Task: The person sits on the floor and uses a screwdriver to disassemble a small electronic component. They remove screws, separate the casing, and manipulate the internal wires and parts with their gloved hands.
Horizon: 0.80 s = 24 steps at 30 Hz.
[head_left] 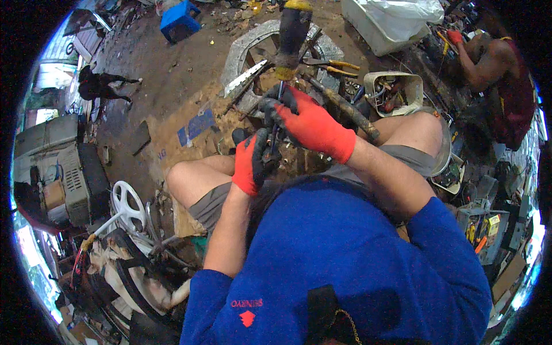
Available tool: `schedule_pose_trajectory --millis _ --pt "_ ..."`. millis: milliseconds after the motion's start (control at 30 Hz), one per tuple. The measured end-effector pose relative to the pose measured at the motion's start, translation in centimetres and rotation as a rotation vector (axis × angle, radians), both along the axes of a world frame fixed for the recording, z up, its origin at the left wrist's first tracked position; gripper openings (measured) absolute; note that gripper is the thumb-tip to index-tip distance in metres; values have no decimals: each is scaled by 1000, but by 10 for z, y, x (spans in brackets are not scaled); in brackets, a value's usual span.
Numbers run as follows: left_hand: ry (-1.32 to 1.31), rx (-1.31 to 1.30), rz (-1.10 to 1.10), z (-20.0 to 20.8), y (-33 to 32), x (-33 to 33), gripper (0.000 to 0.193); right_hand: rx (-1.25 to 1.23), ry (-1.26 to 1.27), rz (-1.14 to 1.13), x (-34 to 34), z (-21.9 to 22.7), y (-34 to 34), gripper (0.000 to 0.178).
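Note:
My right hand, in a red glove with dark fingers, is closed around the shaft of a screwdriver. Its thick black handle with yellow ends points away from me. Just below and to the left, my left hand, gloved alike, is closed on a small dark part, mostly covered by the fingers. Both hands are close together between my knees. Beyond them lies a grey metal wheel-like frame, with yellow-handled pliers on its right side. A worn rod slants beside my right hand.
A white bucket of scrap parts stands by my right knee. A pale bin and blue stool are farther off. Another person works at right. A dark dog stands left, beyond a grey plastic case and white wheel.

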State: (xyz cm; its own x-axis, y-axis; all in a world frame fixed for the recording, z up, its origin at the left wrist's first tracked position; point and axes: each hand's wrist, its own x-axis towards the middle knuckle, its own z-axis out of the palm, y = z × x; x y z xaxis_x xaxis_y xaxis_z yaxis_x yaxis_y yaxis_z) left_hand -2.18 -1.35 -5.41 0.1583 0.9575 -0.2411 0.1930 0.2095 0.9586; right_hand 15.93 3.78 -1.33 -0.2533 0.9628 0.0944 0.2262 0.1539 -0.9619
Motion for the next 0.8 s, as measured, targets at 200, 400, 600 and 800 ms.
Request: schedule_pose_trajectory --millis 200,400,600,800 --pt "17 102 127 -15 -3 -9 33 -24 -401 109 15 10 8 37" --pt "262 111 -11 -11 -17 -38 21 750 -754 311 53 135 -8 60" --pt "176 7 33 32 -45 -30 21 505 -1271 876 91 135 16 58" --pt "439 252 -10 61 -68 -24 19 -204 -895 1143 108 146 9 41"
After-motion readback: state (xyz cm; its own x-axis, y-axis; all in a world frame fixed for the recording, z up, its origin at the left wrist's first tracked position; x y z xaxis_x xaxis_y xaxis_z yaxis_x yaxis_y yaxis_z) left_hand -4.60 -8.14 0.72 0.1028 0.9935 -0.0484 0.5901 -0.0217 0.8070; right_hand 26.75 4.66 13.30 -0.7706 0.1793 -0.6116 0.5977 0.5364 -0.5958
